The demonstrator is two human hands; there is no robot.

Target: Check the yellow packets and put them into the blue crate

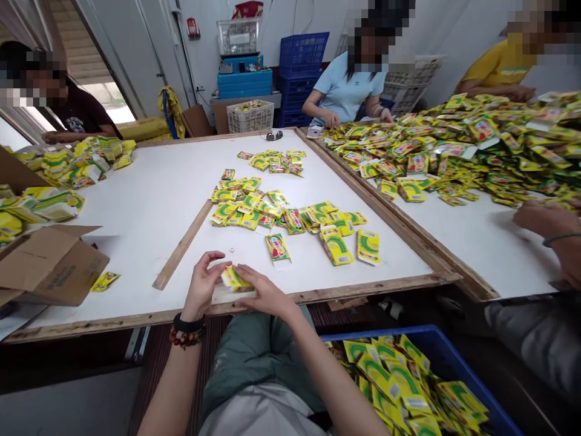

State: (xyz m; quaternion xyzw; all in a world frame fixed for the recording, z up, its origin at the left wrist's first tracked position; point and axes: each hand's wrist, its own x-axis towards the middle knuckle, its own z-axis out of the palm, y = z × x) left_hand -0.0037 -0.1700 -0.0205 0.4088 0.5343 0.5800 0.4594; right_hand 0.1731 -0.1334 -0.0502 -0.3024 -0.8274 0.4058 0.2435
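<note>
While the yellow packet [235, 278] is sitting between the left hand [203, 281] and the right hand [262, 292], just above the near edge of the counter [124, 209], its long axis is running roughly left to right. Right hand is gripping the right end; left is curling round the other, whether pinching cannot tell (blur). Loose packets [249, 203] are lying ahead; bare surface is opening leftward to the wooden strip [184, 245].
</note>
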